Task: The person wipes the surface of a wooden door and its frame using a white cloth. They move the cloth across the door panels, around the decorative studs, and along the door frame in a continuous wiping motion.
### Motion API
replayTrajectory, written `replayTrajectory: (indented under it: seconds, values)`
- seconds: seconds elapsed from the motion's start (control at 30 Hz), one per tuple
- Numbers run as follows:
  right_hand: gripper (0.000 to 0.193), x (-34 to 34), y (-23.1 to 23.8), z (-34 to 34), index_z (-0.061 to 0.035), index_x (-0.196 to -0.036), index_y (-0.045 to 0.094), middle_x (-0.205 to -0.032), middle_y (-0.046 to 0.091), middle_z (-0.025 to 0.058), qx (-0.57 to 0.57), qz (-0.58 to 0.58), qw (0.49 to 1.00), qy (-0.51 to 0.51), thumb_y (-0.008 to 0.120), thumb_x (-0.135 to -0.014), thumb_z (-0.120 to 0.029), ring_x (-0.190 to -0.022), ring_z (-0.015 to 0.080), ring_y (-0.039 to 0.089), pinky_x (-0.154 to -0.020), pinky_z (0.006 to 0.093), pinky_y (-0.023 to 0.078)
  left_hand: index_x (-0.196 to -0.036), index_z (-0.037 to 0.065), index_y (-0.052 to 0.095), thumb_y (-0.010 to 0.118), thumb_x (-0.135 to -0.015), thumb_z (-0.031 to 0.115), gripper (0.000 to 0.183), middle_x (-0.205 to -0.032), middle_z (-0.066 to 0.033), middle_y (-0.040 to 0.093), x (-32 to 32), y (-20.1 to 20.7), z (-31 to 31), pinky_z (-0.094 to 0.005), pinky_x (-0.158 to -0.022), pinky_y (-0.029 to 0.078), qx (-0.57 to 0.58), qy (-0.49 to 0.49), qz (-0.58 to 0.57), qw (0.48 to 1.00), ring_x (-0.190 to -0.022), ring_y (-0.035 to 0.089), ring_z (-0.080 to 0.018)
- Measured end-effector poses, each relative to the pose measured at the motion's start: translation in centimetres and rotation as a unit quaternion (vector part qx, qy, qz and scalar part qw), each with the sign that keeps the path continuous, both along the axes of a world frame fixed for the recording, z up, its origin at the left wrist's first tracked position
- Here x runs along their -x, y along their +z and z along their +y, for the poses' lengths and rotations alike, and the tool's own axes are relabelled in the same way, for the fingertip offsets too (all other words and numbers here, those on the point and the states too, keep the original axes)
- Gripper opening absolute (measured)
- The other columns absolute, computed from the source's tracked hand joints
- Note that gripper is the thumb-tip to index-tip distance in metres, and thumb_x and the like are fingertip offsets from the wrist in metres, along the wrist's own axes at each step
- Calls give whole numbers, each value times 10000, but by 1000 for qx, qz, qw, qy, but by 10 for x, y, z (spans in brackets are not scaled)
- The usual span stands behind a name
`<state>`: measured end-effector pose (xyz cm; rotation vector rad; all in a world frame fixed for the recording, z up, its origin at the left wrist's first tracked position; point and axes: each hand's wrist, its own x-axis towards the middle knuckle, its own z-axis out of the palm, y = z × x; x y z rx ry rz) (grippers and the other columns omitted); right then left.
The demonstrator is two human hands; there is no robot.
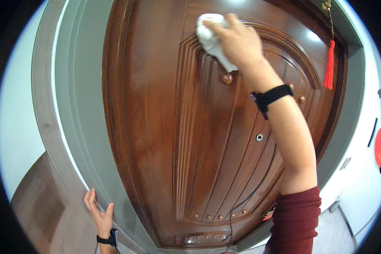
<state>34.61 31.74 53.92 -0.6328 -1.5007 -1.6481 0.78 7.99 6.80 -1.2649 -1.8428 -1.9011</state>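
Observation:
My right hand (241,44) reaches up and presses a white cloth (209,40) flat against the upper part of a brown wooden door (156,110). The cloth lies over the curved moulding, its loose end hanging just above a round copper-coloured stud (227,79). Some of the fingers are slightly blurred. Low on the left, my left hand (99,215) rests on the edge of the grey door frame (82,106), thumb and fingers apart, holding nothing. Both wrists wear black straps.
A red tassel (329,65) hangs at the upper right in front of the door. Mid-door sits a round peephole (259,137). A thin black cable (254,190) runs down across the door's lower half. More studs line the bottom. White wall (23,106) stands left of the frame.

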Motion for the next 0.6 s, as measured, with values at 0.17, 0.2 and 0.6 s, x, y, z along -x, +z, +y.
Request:
replayTrajectory:
  seconds: [0.17, 0.2, 0.6]
  values:
    - [560, -89, 30, 17, -390, -1432, 518, -1328, 555, 157, 109, 188, 976, -11, 555, -939, -125, -1025, 378, 690, -846, 476, 581, -1515, 137, 421, 764, -741, 65, 850, -1479, -122, 352, -2, 1, -1, -456, -1105, 324, -3, 4, -6, 1000, -1366, 382, -306]
    - [554, -101, 32, 21, -385, -1436, 519, -1326, 555, 163, 95, 192, 977, 17, 569, -935, -154, -1073, 377, 675, -881, 471, 572, -1516, 138, 420, 766, -743, 69, 849, -1479, -122, 353, -2, 0, -1, -455, -1105, 324, 0, 7, -14, 1000, -1369, 381, -305]
    - [356, -5, 14, 17, -53, -1172, 636, -1112, 625, 182, 58, 108, 990, 68, 654, -828, -143, -1082, 345, 572, -942, 442, 468, -1526, 139, 406, 759, -811, 113, 798, -1551, -117, 336, 1, -7, 4, -484, -1154, 314, -12, 32, 25, 999, -1435, 348, -328]
